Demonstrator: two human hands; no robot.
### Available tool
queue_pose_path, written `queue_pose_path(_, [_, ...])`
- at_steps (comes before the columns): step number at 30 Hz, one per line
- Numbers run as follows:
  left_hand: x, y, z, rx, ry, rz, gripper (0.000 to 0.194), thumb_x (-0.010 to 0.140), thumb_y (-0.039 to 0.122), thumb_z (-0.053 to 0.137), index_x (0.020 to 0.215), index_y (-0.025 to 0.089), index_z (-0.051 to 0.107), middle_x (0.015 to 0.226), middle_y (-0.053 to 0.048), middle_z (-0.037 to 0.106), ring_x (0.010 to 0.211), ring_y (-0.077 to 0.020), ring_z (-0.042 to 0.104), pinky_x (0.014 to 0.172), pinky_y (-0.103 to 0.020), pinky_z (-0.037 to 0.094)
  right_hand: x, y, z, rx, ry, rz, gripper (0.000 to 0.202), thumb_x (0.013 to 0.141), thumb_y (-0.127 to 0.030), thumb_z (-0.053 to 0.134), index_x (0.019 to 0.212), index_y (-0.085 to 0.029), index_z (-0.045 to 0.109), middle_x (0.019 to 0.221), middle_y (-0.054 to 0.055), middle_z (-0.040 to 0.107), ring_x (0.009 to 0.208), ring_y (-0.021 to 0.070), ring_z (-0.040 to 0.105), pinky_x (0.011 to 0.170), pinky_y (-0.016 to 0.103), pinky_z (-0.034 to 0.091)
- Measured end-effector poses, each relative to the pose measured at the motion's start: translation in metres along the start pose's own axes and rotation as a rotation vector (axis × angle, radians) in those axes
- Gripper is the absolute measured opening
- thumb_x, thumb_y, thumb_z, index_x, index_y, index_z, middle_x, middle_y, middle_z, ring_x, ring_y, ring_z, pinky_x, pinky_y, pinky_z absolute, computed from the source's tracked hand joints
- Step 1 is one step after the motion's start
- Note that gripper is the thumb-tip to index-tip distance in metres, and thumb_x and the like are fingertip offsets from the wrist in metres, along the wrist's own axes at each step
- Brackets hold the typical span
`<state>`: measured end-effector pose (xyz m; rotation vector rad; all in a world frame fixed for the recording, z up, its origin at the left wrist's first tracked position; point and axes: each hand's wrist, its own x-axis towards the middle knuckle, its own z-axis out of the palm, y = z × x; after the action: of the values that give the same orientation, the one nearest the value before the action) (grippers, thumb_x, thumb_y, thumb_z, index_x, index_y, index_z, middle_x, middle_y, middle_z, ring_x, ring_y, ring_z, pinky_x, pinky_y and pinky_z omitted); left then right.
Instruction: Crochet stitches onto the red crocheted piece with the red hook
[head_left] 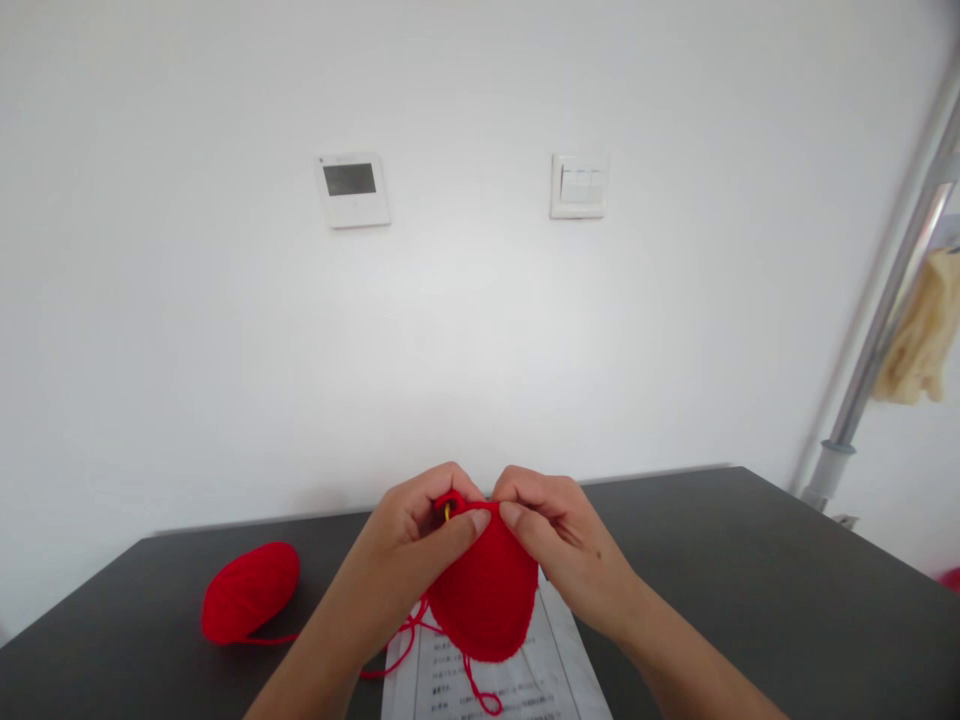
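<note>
A rounded red crocheted piece (491, 595) hangs upright between my hands above the table. My left hand (424, 530) pinches its top edge between thumb and forefinger, near the middle. Close beside it, my right hand (551, 520) pinches the same edge with thumb and forefinger. A small yellow thing (448, 511) shows at the edge by my left fingers, next to a curl of red; its kind I cannot make out. Loose red yarn (482, 697) dangles below the piece. On the left lies a ball of red yarn (251, 592), its strand running toward my left arm.
A printed sheet of paper (555, 650) lies on the dark table (697, 560) beneath my hands. Behind the table rises a white wall with a panel (352, 192) and a light switch (579, 187). A metal pole (885, 320) and a yellowish cloth (919, 335) are at the right.
</note>
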<state>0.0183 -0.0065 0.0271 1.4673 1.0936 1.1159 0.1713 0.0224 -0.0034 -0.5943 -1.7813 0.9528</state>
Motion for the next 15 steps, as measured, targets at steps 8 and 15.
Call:
queue_pose_path(8, [0.0011,-0.0016,-0.0032,-0.005,0.009,0.008,0.019,0.075,0.030,0.065,0.067,0.018,0.053,0.054,0.007,0.049,0.049,-0.0066,0.039,0.046,-0.018,0.026,-0.0017,0.0038,0.0019,-0.027,0.071,-0.032,0.020,0.081,-0.017,0.042,0.061,-0.019,0.046,0.057,-0.005,0.041,0.049,0.0078,0.035,0.046,0.021,0.027])
queue_pose_path(15, [0.0020,-0.0061,-0.0030,-0.076,0.025,0.003,0.021,0.074,0.030,0.067,0.066,0.018,0.051,0.052,0.007,0.049,0.047,-0.0063,0.039,0.044,-0.017,0.026,-0.0023,0.0025,-0.0015,-0.005,0.053,-0.023,0.021,0.082,-0.017,0.041,0.062,-0.018,0.047,0.055,-0.005,0.041,0.049,0.0077,0.034,0.045,0.020,0.027])
